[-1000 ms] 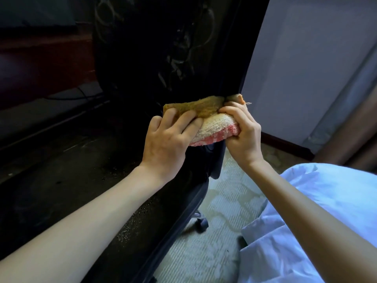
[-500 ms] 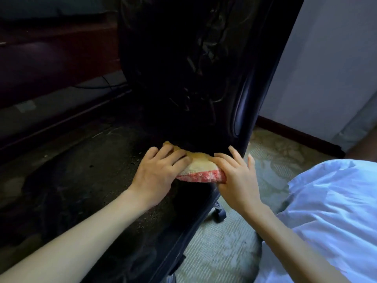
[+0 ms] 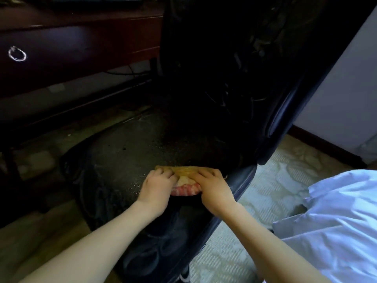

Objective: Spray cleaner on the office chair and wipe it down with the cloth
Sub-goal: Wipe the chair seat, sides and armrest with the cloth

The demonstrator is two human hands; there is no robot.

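A black office chair [image 3: 224, 88] fills the middle of the head view, its tall backrest rising ahead and its speckled seat [image 3: 126, 152] spreading to the left. A folded cloth [image 3: 184, 176], yellow-brown on top with a pink-red edge, lies on the seat near the foot of the backrest. My left hand [image 3: 158, 185] presses on the cloth's left part with fingers curled over it. My right hand [image 3: 214, 186] grips its right part, close to the seat's right edge. No spray bottle is in view.
A dark wooden drawer unit [image 3: 61, 50] with a ring handle [image 3: 17, 54] stands to the left behind the chair, cables running beneath it. Pale patterned carpet [image 3: 265, 190] lies to the right, a white wall [image 3: 342, 94] beyond. My light blue clothing [image 3: 336, 221] fills the lower right.
Both hands slid the cloth down the backrest, from its mid height to the seat. The view tilted downward, bringing the seat and drawer unit into sight.
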